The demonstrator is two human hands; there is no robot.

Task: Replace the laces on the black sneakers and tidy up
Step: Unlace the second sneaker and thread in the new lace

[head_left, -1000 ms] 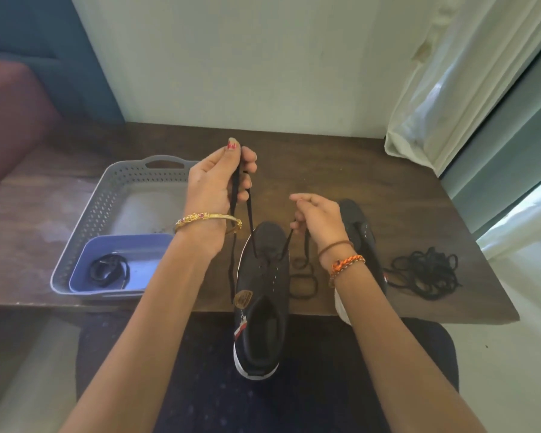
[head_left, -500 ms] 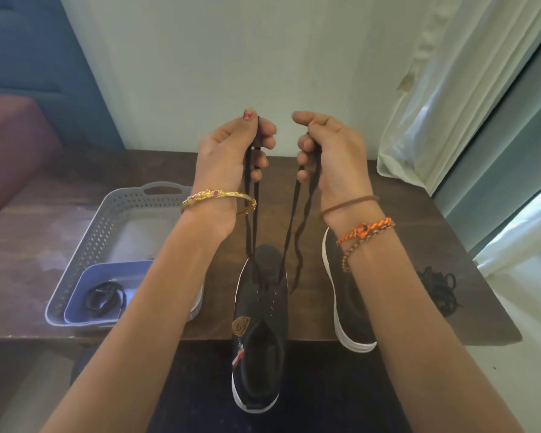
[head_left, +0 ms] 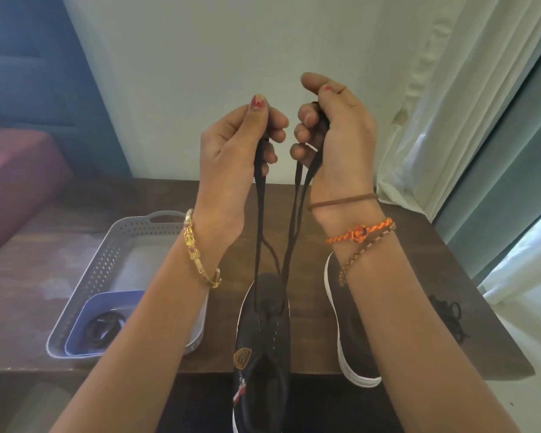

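On the wooden table [head_left: 419, 276] a black sneaker [head_left: 263, 339] overhangs the near edge, its black lace [head_left: 289, 242] drawn upward, one end pinched in the left hand [head_left: 231, 157], the other seemingly gripped in the right hand [head_left: 334, 135].

Gold bangle [head_left: 200, 251], orange braided bracelet [head_left: 359, 234]

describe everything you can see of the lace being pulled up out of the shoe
The black lace looks like a flat woven cord. It is threaded through the front eyelets of the black sneaker and rises in two taut runs, with slack strands hanging beside them. The left hand pinches one end, the right hand grips the other, both raised above the table.
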